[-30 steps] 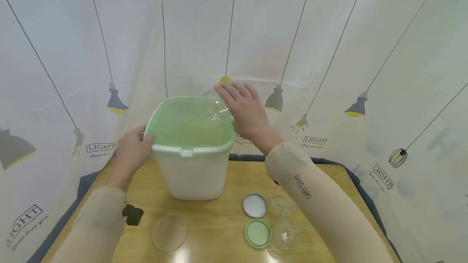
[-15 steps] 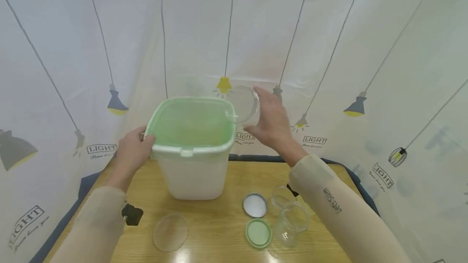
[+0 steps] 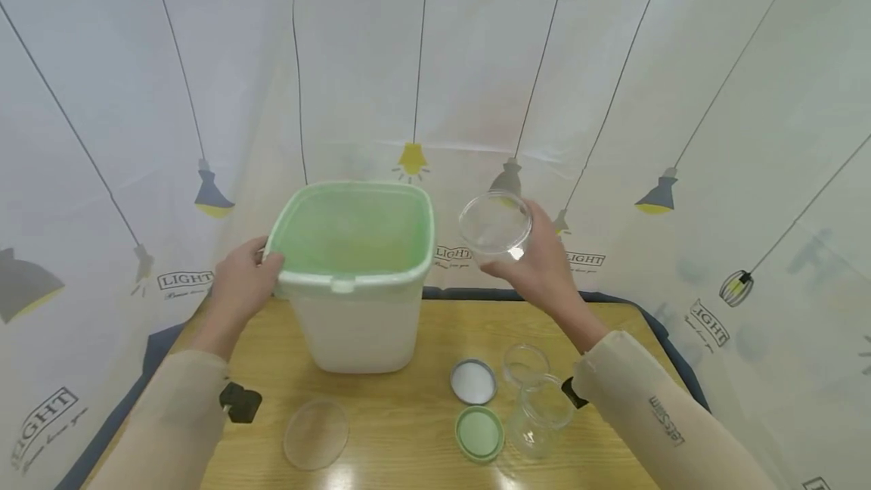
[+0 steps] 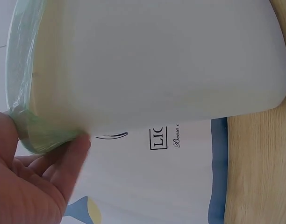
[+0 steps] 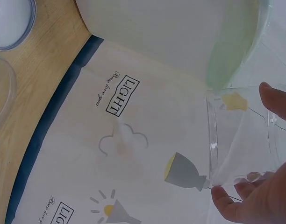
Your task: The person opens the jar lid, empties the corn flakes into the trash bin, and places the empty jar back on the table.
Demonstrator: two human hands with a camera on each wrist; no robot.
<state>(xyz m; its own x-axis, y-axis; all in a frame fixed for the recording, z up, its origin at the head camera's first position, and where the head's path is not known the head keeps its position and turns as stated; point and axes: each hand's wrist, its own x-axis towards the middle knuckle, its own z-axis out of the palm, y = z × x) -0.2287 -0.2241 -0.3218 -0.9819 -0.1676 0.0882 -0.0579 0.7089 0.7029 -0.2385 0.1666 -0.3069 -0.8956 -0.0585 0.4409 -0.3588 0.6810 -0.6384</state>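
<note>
A white bin (image 3: 361,327) lined with a thin green bag (image 3: 340,229) stands on the table. My left hand (image 3: 241,278) grips its left rim; the left wrist view shows the fingers pinching the bag's folded edge (image 4: 45,133). Off the bin's right side, in the air, my right hand (image 3: 544,267) holds a clear jar (image 3: 495,229) with its round mouth facing up towards me. In the right wrist view the thumb and fingers wrap around the transparent jar wall (image 5: 241,135), and no contents are visible in it.
Right of the bin lie a silver-rimmed white lid (image 3: 474,382) and a green lid (image 3: 479,433). Beside them are a clear round piece (image 3: 525,364) and a clear jar (image 3: 534,433). A clear disc (image 3: 316,433) lies at front left. A printed curtain (image 3: 680,97) hangs behind the table.
My right hand has moved right and down from above the bin, turning the clear jar from tipped over the opening to mouth up. My left hand stays on the rim.
</note>
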